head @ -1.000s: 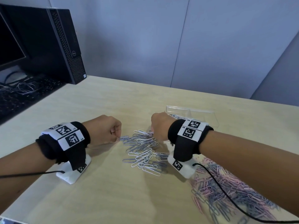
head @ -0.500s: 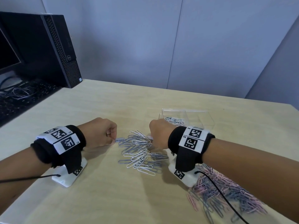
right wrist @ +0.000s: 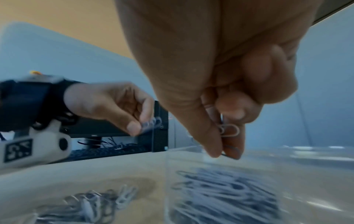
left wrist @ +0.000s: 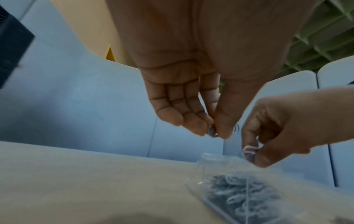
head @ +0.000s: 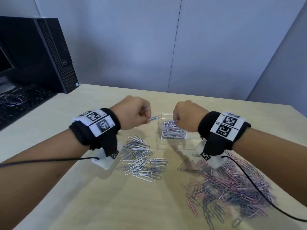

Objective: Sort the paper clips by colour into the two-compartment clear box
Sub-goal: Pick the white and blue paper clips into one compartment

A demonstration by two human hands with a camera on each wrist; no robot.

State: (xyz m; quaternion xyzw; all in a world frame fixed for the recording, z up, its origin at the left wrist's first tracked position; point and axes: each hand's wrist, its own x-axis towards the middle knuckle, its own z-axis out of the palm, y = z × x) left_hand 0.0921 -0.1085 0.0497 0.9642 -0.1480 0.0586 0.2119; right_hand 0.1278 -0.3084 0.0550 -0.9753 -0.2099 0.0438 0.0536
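Observation:
The clear two-compartment box (head: 173, 137) stands mid-table; its left compartment holds several white and blue-grey paper clips (head: 171, 130). My left hand (head: 146, 116) hovers just left of the box and pinches a blue-grey clip (head: 154, 118) between thumb and fingers; the left wrist view shows that clip (left wrist: 212, 133) too. My right hand (head: 177, 119) is above the box's left compartment, pinching white clips (right wrist: 229, 131) between thumb and fingers. A loose pile of white and blue-grey clips (head: 141, 161) lies in front of the box. A larger pink and grey pile (head: 232, 186) lies right.
A black computer tower (head: 54, 55) and a monitor stand at the far left, with a keyboard and cables (head: 20, 100) beside them. Grey partition walls close off the back. Cables from both wrist cameras trail over the table (head: 99, 205).
Both hands have lifted from the white and blue-grey pile and moved forward to the box, each carrying clips. The head view has shifted, so the box now shows nearer.

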